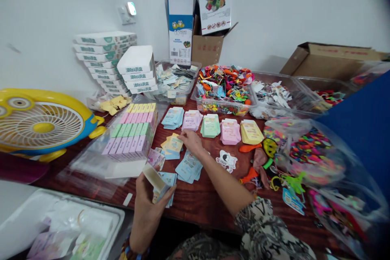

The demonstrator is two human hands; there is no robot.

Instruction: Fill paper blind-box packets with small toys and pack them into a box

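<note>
In the head view my left hand (148,201) grips a small open carton (154,178), its opening tilted up and its inside pale. Blue cards (168,178) lie just behind that carton. My right hand (191,141) reaches over the table, thumb and fingers closed on the edge of a yellow card (174,143) on a small pile. Below my right wrist lies a fan of light blue cards (189,166). Beyond are stacks of blue (173,118), purple (191,120), green (210,125), pink (230,131) and yellow flattened packets (251,131).
Left of my hands stand rows of pastel boxes (134,130). Farther left is a yellow fan (42,124). White boxes (103,59) are stacked behind. Plastic tubs of small toys (225,85) line the wall. Bagged toys (317,150) and balloons (251,174) lie right; a white bin (117,221) sits lower left.
</note>
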